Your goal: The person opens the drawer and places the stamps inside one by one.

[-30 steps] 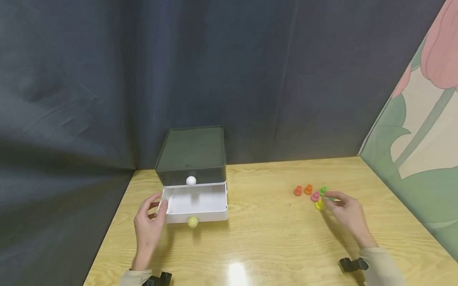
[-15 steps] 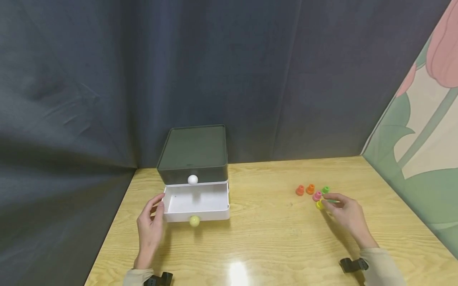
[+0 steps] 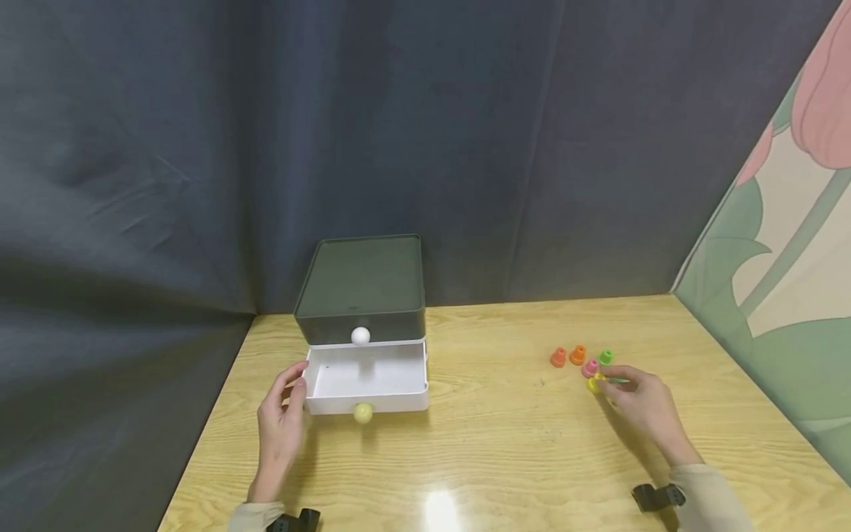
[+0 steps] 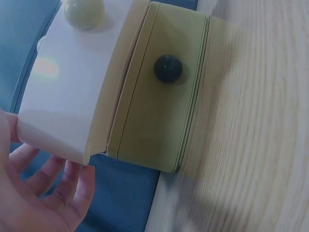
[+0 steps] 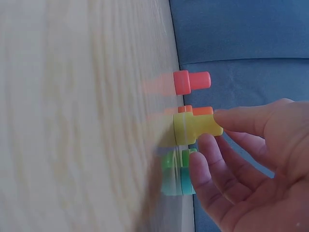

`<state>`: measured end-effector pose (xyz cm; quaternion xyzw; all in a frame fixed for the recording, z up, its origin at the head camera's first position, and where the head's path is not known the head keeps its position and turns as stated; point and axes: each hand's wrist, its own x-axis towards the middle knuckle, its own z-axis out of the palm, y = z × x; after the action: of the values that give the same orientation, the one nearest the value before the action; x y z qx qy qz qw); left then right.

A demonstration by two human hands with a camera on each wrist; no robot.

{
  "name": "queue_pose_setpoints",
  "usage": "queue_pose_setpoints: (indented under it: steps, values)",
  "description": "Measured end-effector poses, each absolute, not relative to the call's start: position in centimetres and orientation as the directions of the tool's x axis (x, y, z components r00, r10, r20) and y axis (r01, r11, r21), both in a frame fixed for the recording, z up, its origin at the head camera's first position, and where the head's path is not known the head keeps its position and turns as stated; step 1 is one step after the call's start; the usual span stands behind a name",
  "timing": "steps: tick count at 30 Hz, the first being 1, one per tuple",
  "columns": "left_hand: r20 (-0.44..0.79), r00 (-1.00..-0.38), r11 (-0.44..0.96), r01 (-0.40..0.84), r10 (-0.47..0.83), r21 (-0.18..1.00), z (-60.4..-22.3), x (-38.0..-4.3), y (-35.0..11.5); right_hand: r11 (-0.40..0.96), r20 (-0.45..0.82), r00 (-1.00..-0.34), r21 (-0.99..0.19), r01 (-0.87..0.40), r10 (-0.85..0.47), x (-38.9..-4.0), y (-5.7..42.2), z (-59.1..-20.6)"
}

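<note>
A small chest of drawers (image 3: pixel 359 277) stands at the left of the table. Its white drawer (image 3: pixel 368 403), with a pale yellow knob (image 3: pixel 363 413), is pulled out and its inside shows bare. My left hand (image 3: pixel 281 428) holds that drawer by its left front corner, thumb at the top edge and fingers along the side. At the right, my right hand (image 3: pixel 641 403) pinches a yellow stepped plastic peg (image 5: pixel 186 128) between thumb and fingers; it still stands on the table. A teal peg (image 5: pixel 186 181) is partly behind the fingers.
Beside the right hand stand a pink peg (image 3: pixel 590 368), a green peg (image 3: pixel 606 357), an orange peg (image 3: pixel 578 355) and a red-orange peg (image 3: pixel 558 357). Below the white drawer is a closed olive drawer (image 4: pixel 149 116) with a dark knob. A dark curtain (image 3: pixel 465 148) hangs behind the table.
The right fingertips have come down a little onto the yellow peg. The left hand stays at the drawer's corner, and the view has shifted slightly.
</note>
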<state>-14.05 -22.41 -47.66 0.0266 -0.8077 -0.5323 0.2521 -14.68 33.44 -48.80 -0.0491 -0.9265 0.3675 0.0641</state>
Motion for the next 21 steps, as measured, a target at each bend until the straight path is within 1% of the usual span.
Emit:
queue_pose_setpoints:
  steps: [10, 15, 21]
  values:
    - [0.362, -0.868, 0.425, 0.202, -0.34, 0.882, -47.67, -14.08, -22.37, 0.714, 0.079, -0.987, -0.698, 0.044, 0.138, -14.47, 33.43, -48.68]
    - [0.364, -0.864, 0.427, 0.199, -0.349, 0.882, -47.72, -14.13, -22.4, 0.736, 0.091, -0.987, -0.676, 0.036, 0.132, -14.45, 33.37, -48.68]
    - [0.358, -0.866, 0.421, 0.196, -0.349, 0.885, -47.63, -14.09, -22.32, 0.755, 0.073, -0.989, -0.654, 0.049, 0.127, -14.52, 33.66, -48.9]
